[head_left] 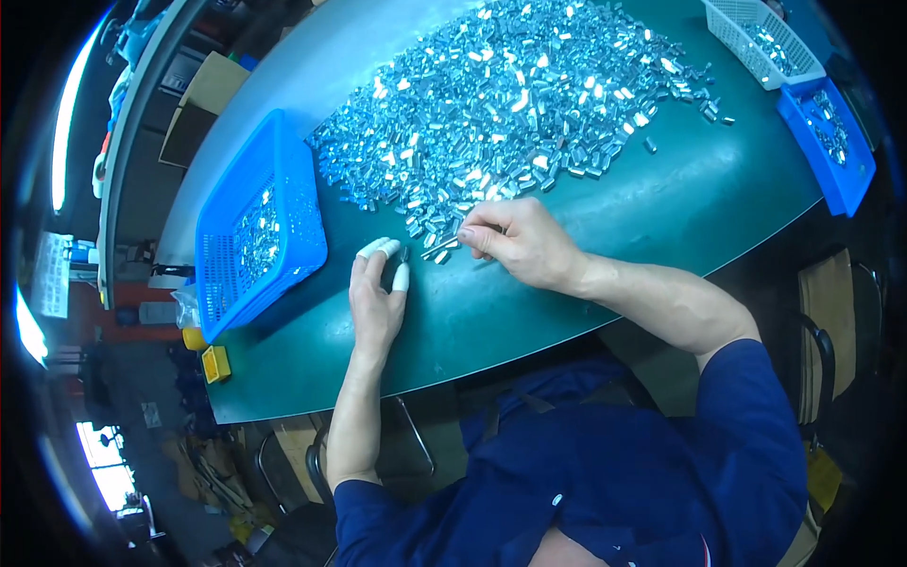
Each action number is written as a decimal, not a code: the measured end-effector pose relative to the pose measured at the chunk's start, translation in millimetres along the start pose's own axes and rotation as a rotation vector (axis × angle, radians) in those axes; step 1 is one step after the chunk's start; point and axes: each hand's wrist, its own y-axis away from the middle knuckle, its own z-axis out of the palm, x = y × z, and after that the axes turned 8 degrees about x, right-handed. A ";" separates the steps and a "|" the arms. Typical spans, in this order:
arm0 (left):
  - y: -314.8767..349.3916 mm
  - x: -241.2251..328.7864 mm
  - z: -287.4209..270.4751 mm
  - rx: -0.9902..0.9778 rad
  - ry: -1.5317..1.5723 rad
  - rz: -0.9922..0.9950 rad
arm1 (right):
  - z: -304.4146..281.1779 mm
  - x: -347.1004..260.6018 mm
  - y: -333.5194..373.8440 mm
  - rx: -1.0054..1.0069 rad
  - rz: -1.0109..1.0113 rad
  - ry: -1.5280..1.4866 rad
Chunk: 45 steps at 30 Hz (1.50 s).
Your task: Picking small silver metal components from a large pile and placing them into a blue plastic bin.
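My left hand [376, 300] has white covers on its thumb and fingertips. Between thumb and fingers it pinches a small dark metal cylinder [404, 253], just over the green tabletop. To the right, my right hand [529, 244] is closed, thumb against forefinger, on a thin metal rod [442, 248] that points left toward the cylinder. Both hands are at the near edge of a wide heap of small shiny metal cylinders [501, 104]. A few loose pieces lie right under the rod.
A blue plastic basket [316, 222] with metal pieces in it stands left of my left hand. A small yellow box [216, 364] sits near the table's left corner. At the far right are a white basket [746, 57] and a blue tray [850, 180], both containing parts. Chairs stand below the curved table edge.
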 end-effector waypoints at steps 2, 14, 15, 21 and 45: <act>-0.7 1.2 2.0 0.005 -0.085 0.023 | -1.2 1.4 0.3 0.001 0.000 0.013; 8.8 42.2 -4.0 -0.008 0.229 -0.008 | 5.3 11.6 -1.7 0.033 -0.121 0.222; 8.5 42.8 -3.2 -0.009 0.248 0.005 | 5.5 12.1 -1.5 0.047 -0.137 0.222; 6.0 46.4 3.0 -0.035 0.268 0.113 | 8.5 14.7 1.6 -0.050 -0.098 0.277; 6.4 31.7 -25.3 0.102 0.069 0.265 | 8.1 4.0 2.8 -0.090 0.161 -0.007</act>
